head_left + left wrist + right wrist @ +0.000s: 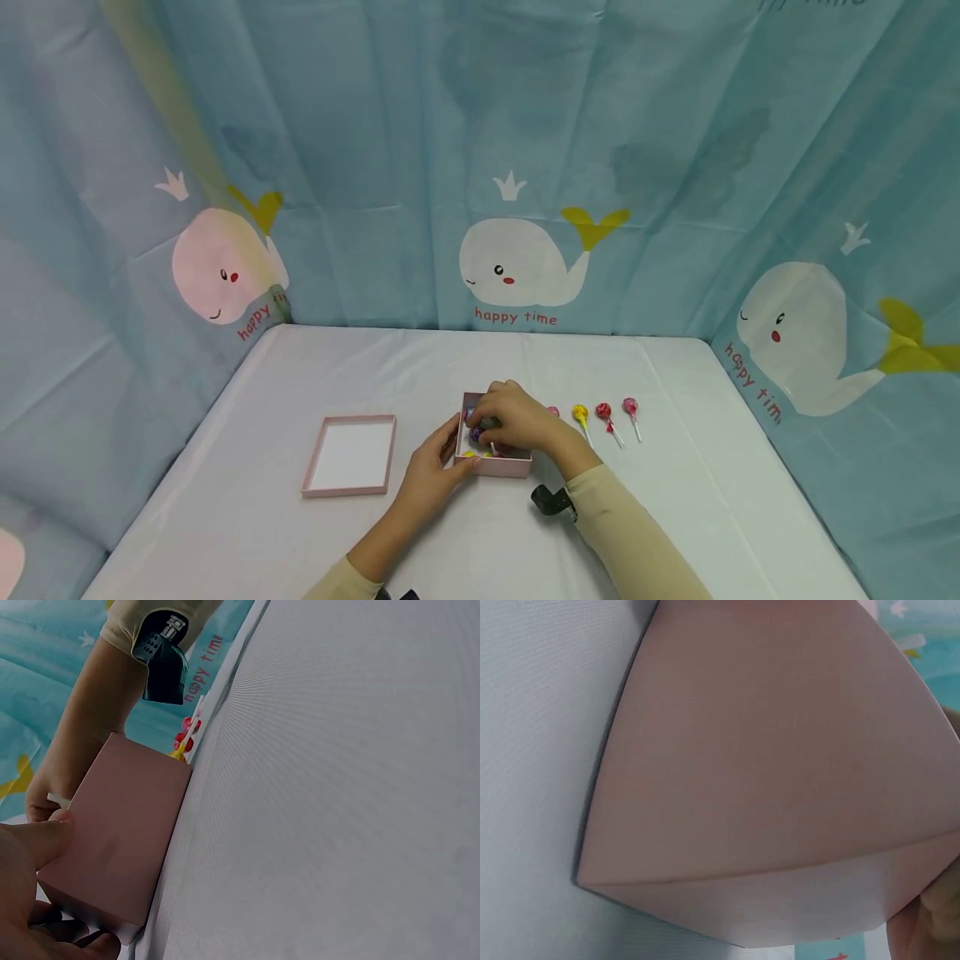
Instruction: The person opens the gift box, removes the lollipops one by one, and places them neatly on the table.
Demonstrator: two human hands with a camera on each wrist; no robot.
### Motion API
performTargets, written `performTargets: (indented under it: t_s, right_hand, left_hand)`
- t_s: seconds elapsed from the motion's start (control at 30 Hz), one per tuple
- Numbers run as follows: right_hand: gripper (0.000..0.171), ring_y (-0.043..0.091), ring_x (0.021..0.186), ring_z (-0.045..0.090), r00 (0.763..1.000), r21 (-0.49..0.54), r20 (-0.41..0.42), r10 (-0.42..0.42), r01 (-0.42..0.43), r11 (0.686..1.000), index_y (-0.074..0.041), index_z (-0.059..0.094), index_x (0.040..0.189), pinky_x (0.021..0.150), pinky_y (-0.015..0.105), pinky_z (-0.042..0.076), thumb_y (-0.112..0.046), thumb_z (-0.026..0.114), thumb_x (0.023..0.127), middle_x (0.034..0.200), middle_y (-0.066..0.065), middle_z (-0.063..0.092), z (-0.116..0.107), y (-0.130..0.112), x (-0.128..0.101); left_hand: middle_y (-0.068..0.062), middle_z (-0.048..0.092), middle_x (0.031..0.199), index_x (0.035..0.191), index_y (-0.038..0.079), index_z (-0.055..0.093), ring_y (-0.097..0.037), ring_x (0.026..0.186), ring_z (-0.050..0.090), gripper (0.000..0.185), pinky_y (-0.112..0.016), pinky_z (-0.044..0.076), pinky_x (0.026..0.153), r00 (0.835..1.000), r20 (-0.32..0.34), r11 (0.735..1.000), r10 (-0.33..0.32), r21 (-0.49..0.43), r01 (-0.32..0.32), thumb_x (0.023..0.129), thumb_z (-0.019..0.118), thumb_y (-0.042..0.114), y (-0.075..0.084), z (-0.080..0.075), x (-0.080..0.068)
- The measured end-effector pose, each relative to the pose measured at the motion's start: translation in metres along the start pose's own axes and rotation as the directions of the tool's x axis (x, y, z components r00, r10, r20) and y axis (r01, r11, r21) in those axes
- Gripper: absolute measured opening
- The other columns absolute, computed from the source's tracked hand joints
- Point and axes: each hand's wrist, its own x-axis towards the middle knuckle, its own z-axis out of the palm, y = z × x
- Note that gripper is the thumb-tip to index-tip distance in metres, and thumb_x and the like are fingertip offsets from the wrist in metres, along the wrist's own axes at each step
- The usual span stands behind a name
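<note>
A pink open box (504, 467) stands on the white table. My left hand (432, 471) grips its left side, the thumb on the front rim and the fingers along the side wall. From above, my right hand (517, 419) reaches into the box with bent fingers. A purple-wrapped lollipop (476, 434) shows between its thumb and index finger; I cannot tell whether they pinch it. Yellow candies (469, 455) lie at the front inside the box. In the left wrist view a white stick (58, 800) pokes up past the rim of the box beside the right hand.
A pink-edged lid (348, 455) lies to the left of the box. Right of it, lollipops lie in a row: a pink one (552, 411) partly behind the right hand, a yellow one (580, 412), a red one (603, 411) and another pink one (630, 406). A blue whale-print curtain (375, 250) surrounds the table.
</note>
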Motion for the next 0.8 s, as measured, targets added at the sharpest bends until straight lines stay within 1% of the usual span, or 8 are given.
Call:
performTargets:
  t_s: [0.13, 0.27, 0.4, 0.5, 0.63, 0.8]
  right_hand:
    - [0.019, 0.006, 0.1, 0.052, 0.994, 0.054, -0.105, -0.024, 0.03, 0.998, -0.028, 0.079, 0.108, 0.097, 0.035, 0.047, -0.029, 0.082, 0.089, 0.11, -0.017, 0.074, 0.002, 0.003, -0.002]
    - [0.02, 0.007, 0.104, 0.053, 0.974, 0.098, -0.225, -0.014, 0.038, 0.994, -0.025, 0.079, 0.107, 0.096, 0.037, 0.048, -0.026, 0.084, 0.087, 0.11, -0.015, 0.073, -0.003, 0.005, -0.005]
    - [0.023, 0.009, 0.104, 0.054, 0.942, 0.15, -0.337, 0.009, 0.044, 0.988, -0.021, 0.079, 0.108, 0.094, 0.038, 0.048, -0.02, 0.085, 0.085, 0.111, -0.011, 0.074, -0.018, 0.006, -0.01]
    - [0.025, 0.01, 0.104, 0.054, 0.916, 0.158, -0.4, 0.038, 0.028, 0.987, -0.021, 0.079, 0.109, 0.095, 0.039, 0.047, -0.018, 0.085, 0.085, 0.112, -0.01, 0.074, -0.032, 0.008, -0.016]
    - [0.024, 0.012, 0.107, 0.053, 0.883, 0.169, -0.459, 0.099, -0.022, 0.985, -0.022, 0.079, 0.109, 0.096, 0.04, 0.046, -0.018, 0.084, 0.086, 0.113, -0.009, 0.073, -0.051, 0.012, -0.031]
    - [0.025, 0.015, 0.109, 0.053, 0.841, 0.217, -0.515, 0.168, -0.062, 0.974, -0.021, 0.078, 0.112, 0.093, 0.042, 0.048, -0.016, 0.083, 0.088, 0.114, -0.007, 0.074, -0.068, 0.019, -0.057]
  left_hand:
    - [-0.021, 0.039, 0.16, 0.157, 0.0, 0.037, -0.036, 0.146, 0.042, 0.082, -0.033, 0.043, 0.115, 1.0, 0.0, 1.0, -0.007, 0.011, 0.007, 0.089, 0.081, 0.016, 0.0, 0.0, -0.001]
    - [-0.021, 0.039, 0.16, 0.156, 0.0, 0.037, -0.037, 0.145, 0.042, 0.083, -0.033, 0.043, 0.115, 1.0, 0.0, 1.0, -0.01, 0.026, 0.01, 0.089, 0.082, 0.017, 0.001, 0.0, 0.0]
    - [-0.022, 0.04, 0.159, 0.156, -0.002, 0.038, -0.036, 0.145, 0.043, 0.083, -0.033, 0.042, 0.116, 1.0, -0.013, 0.999, -0.005, 0.035, 0.005, 0.088, 0.083, 0.017, 0.002, 0.0, 0.002]
    - [-0.021, 0.041, 0.159, 0.155, -0.002, 0.038, -0.036, 0.144, 0.044, 0.083, -0.034, 0.042, 0.115, 1.0, -0.021, 0.999, -0.002, 0.05, 0.003, 0.088, 0.083, 0.019, 0.001, 0.0, 0.003]
    - [-0.02, 0.041, 0.16, 0.156, 0.0, 0.038, -0.036, 0.145, 0.044, 0.084, -0.034, 0.043, 0.115, 1.0, -0.02, 0.997, -0.01, 0.075, 0.011, 0.088, 0.083, 0.02, 0.001, 0.001, 0.004]
    - [-0.018, 0.041, 0.16, 0.156, 0.001, 0.039, -0.034, 0.145, 0.044, 0.084, -0.033, 0.043, 0.115, 0.999, -0.025, 0.996, -0.028, 0.079, 0.03, 0.087, 0.084, 0.018, 0.001, 0.002, 0.001]
